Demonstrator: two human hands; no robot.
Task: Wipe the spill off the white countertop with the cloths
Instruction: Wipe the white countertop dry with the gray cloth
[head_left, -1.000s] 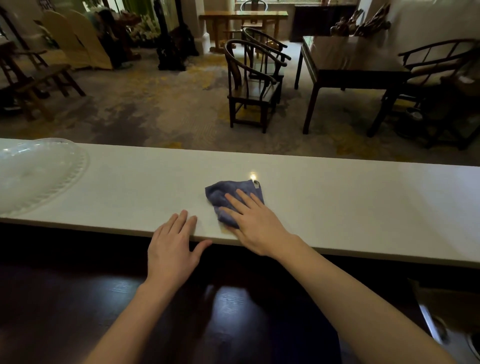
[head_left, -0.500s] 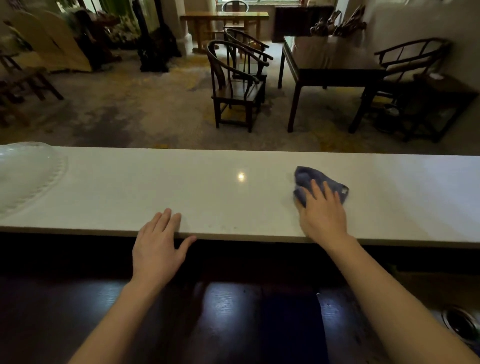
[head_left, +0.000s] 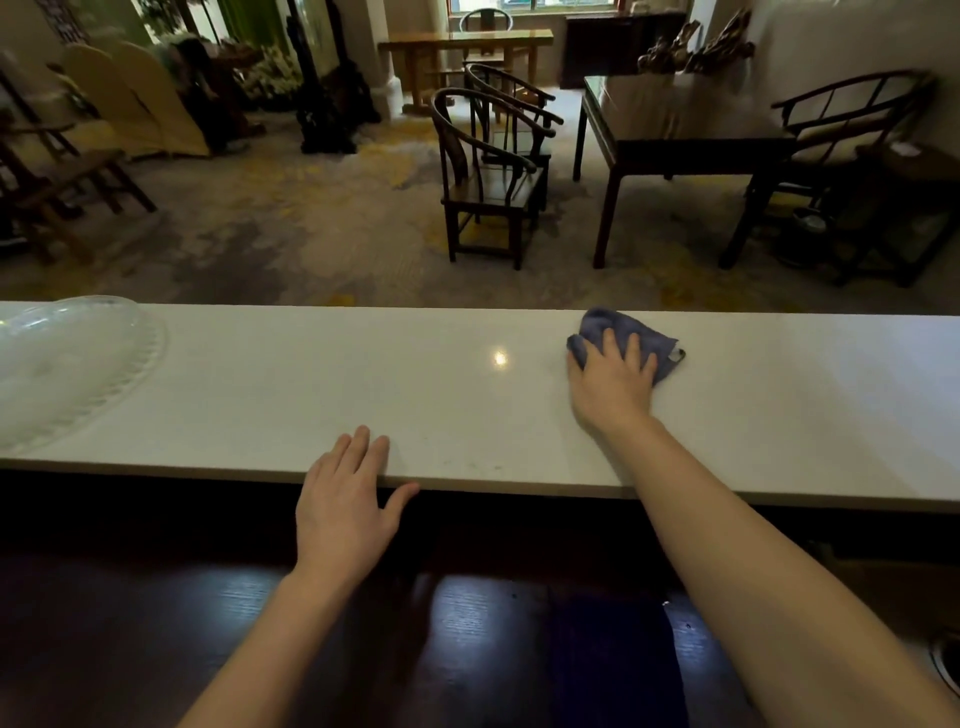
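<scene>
A long white countertop (head_left: 363, 374) runs across the view. A crumpled blue cloth (head_left: 647, 340) lies on it right of centre, close to the far edge. My right hand (head_left: 610, 384) presses flat on the cloth, fingers spread over it. My left hand (head_left: 345, 501) rests open on the near edge of the countertop, left of centre, holding nothing. Faint specks show on the counter near the front edge, by my left hand. Only one cloth is in view.
A clear glass platter (head_left: 67, 364) sits at the counter's left end. A dark wooden surface (head_left: 467, 649) lies below the counter in front of me. Beyond the counter stand dark wooden chairs (head_left: 488, 176) and a table (head_left: 675, 130).
My right hand has slid the cloth to the right along the countertop and further toward its far edge. My left hand has stayed on the near edge.
</scene>
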